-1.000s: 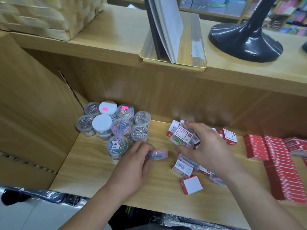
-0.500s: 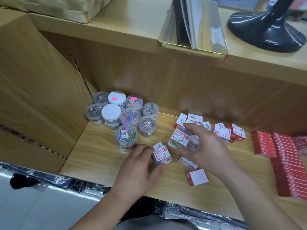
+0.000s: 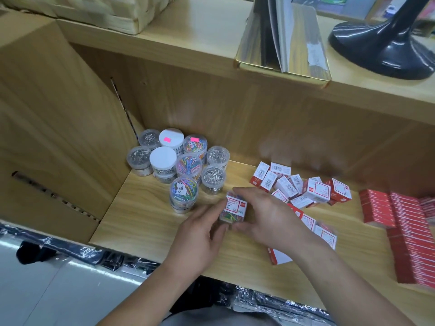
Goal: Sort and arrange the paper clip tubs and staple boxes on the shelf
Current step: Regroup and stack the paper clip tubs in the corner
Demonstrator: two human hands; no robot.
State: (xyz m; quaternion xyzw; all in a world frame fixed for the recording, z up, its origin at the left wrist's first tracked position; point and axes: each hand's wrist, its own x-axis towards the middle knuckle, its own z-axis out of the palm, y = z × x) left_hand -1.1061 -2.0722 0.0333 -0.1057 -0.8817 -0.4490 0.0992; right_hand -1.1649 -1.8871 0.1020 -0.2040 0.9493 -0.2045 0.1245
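Observation:
Several round clear tubs of paper clips [image 3: 184, 193] stand clustered at the back left of the wooden shelf [image 3: 146, 222]. A loose pile of small red-and-white boxes [image 3: 292, 187] lies at the middle right. Both hands hold one clear box of coloured clips [image 3: 234, 209] on the shelf just right of the front tub. My left hand [image 3: 200, 234] pinches its left side. From the right, my right hand [image 3: 268, 217] curls over it, fingers along its far edge.
Rows of red staple boxes [image 3: 404, 231] fill the right of the shelf. More small boxes [image 3: 326, 234] lie by my right wrist. On the upper shelf stand a woven basket [image 3: 113, 12], a gold-edged stand [image 3: 282, 43] and a black base [image 3: 386, 48]. A side panel [image 3: 58, 128] walls the left.
My right hand moved left from the box pile to the spot by the front tub. Both hands now hold one clear clip box there. The camera moved closer.

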